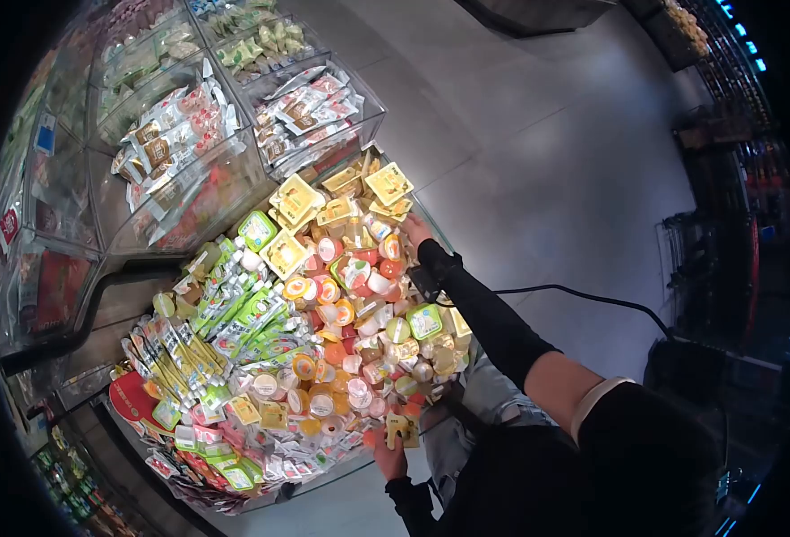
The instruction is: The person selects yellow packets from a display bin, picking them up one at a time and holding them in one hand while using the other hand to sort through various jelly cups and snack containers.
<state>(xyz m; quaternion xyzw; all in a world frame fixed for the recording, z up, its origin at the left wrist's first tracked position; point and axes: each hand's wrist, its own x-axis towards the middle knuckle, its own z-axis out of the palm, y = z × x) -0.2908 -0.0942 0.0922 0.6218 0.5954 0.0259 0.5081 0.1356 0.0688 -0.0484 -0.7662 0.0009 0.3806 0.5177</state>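
one yellow pack [404, 430] is gripped in the left hand [392, 459] — at the edge of one mixed heap [323, 362]. the right hand [417, 230] is near at least two yellow tubs [389, 183] — its grip i cannot tell.

i had the right arm [493, 313] stretched out long and almost straight, the right hand [416, 232] at its far end, part of it hidden from me. the left hand [391, 458] sat much closer to the torso [538, 474], curled in a grip.
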